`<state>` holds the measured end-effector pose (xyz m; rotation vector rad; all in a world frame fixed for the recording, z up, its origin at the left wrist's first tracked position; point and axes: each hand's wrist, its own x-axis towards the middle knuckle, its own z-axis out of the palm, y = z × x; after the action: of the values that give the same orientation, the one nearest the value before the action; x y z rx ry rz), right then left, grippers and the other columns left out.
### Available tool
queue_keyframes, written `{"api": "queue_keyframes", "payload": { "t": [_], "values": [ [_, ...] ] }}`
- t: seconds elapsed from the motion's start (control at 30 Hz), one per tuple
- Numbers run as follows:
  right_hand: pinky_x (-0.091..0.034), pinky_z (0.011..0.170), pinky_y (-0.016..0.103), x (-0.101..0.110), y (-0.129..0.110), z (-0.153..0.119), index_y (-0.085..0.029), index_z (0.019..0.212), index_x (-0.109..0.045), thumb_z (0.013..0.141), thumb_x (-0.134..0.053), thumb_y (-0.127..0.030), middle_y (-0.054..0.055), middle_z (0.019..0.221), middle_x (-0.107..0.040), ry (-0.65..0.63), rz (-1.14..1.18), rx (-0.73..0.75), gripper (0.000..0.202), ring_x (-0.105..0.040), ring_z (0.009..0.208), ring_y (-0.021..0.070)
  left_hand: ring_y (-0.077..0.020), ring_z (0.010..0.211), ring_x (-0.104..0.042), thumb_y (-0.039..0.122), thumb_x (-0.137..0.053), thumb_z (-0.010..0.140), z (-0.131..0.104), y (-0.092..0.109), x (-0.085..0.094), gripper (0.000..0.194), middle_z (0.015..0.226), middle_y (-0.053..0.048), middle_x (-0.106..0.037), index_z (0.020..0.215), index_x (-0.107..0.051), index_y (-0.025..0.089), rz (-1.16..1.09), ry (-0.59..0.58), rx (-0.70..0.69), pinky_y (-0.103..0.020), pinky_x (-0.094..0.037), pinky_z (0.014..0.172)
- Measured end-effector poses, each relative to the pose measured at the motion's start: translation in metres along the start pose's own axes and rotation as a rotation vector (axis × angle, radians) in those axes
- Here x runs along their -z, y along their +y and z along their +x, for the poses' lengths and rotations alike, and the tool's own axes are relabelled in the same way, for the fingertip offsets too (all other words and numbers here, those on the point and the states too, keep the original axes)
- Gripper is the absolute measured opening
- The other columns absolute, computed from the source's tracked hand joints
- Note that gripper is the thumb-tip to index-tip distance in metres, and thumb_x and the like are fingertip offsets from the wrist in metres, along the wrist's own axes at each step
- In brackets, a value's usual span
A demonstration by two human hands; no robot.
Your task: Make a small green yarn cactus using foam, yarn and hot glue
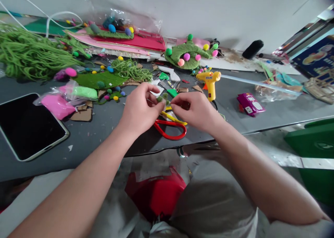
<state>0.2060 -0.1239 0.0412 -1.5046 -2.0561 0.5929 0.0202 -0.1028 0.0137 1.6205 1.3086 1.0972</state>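
Note:
My left hand (142, 107) is closed in a pinch on a small fuzzy green piece (163, 98), partly hidden by the fingers. My right hand (194, 109) is just to its right, thumb and fingertips pressed together; what they hold, if anything, is too small to make out. Under the hands lie red-handled scissors (172, 137) and a yellow-handled tool (179, 120), its other end covered. A yellow hot glue gun (213, 85) stands behind my right hand. Scraps of green felt (172, 92) and brown cardboard (182, 90) lie beyond the fingertips.
Green yarn (31, 53), a black-screened tablet (31, 126) and a bagged pink lump (57, 105) are on the left. A green wrapped shape with pompoms (188, 55) lies at the back. A purple packet (250, 104) lies right. Below the table edge is a red bin-like object (156, 192).

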Motion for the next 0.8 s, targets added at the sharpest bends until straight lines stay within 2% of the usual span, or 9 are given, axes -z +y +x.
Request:
{"api": "queue_keyframes", "payload": {
  "t": [0.13, 0.27, 0.37, 0.47, 0.57, 0.67, 0.8],
  "values": [
    [-0.041, 0.063, 0.026, -0.002, 0.001, -0.002, -0.013, 0.091, -0.081, 0.088, -0.063, -0.017, 0.002, 0.077, -0.074, 0.059, 0.016, 0.053, 0.019, -0.052, 0.061, 0.0102, -0.0153, 0.061, -0.067, 0.018, -0.085, 0.069, 0.002, 0.004, -0.002, 0.034, 0.068, 0.003, -0.065, 0.095, -0.062, 0.019, -0.249, 0.064, 0.152, -0.028, -0.055, 0.062],
    [-0.043, 0.066, 0.027, -0.004, 0.002, -0.004, -0.014, 0.096, -0.083, 0.088, -0.064, -0.015, 0.004, 0.089, -0.079, 0.105, 0.020, 0.085, 0.021, -0.059, 0.068, 0.0123, -0.0133, 0.060, -0.069, 0.010, -0.086, 0.065, 0.004, 0.004, -0.002, 0.035, 0.065, 0.006, -0.064, 0.090, -0.063, 0.016, -0.564, 0.047, 0.272, -0.030, -0.061, 0.067],
    [-0.045, 0.067, 0.027, -0.004, 0.005, -0.003, -0.014, 0.096, -0.083, 0.088, -0.065, -0.015, 0.004, 0.089, -0.079, 0.111, 0.040, 0.095, 0.020, -0.063, 0.070, 0.0132, -0.0130, 0.062, -0.070, 0.004, -0.085, 0.063, 0.005, 0.003, 0.000, 0.035, 0.067, 0.004, -0.067, 0.090, -0.064, 0.015, -0.660, 0.022, 0.341, -0.029, -0.062, 0.069],
    [-0.047, 0.069, 0.026, -0.003, 0.009, -0.002, -0.016, 0.091, -0.083, 0.088, -0.065, -0.015, 0.003, 0.088, -0.079, 0.100, 0.062, 0.122, 0.018, -0.067, 0.076, 0.0148, -0.0137, 0.062, -0.071, 0.001, -0.083, 0.064, 0.007, 0.004, 0.002, 0.034, 0.070, 0.002, -0.071, 0.091, -0.065, 0.014, -0.651, -0.018, 0.374, -0.028, -0.061, 0.066],
    [-0.048, 0.069, 0.026, 0.001, 0.014, -0.001, -0.018, 0.089, -0.083, 0.087, -0.066, -0.014, 0.002, 0.085, -0.079, 0.062, 0.080, 0.137, 0.018, -0.068, 0.075, 0.0152, -0.0127, 0.059, -0.069, 0.001, -0.082, 0.065, 0.006, 0.008, 0.005, 0.032, 0.064, 0.004, -0.067, 0.089, -0.066, 0.015, -0.590, -0.101, 0.371, -0.027, -0.059, 0.065],
    [-0.048, 0.069, 0.027, 0.007, 0.016, -0.001, -0.019, 0.090, -0.084, 0.084, -0.065, -0.011, 0.001, 0.086, -0.080, 0.019, 0.075, 0.165, 0.020, -0.069, 0.075, 0.0156, -0.0116, 0.059, -0.067, 0.002, -0.082, 0.065, 0.005, 0.012, 0.008, 0.030, 0.059, 0.006, -0.063, 0.085, -0.065, 0.017, -0.438, -0.180, 0.339, -0.026, -0.056, 0.064],
    [-0.045, 0.067, 0.026, 0.014, 0.013, 0.002, -0.017, 0.089, -0.083, 0.084, -0.063, -0.010, 0.002, 0.082, -0.078, -0.018, 0.010, 0.202, 0.021, -0.066, 0.071, 0.0139, -0.0155, 0.064, -0.069, 0.010, -0.086, 0.066, 0.008, 0.014, 0.011, 0.034, 0.068, 0.004, -0.068, 0.091, -0.066, 0.020, -0.225, -0.240, 0.241, -0.029, -0.055, 0.063]
  ]
}}
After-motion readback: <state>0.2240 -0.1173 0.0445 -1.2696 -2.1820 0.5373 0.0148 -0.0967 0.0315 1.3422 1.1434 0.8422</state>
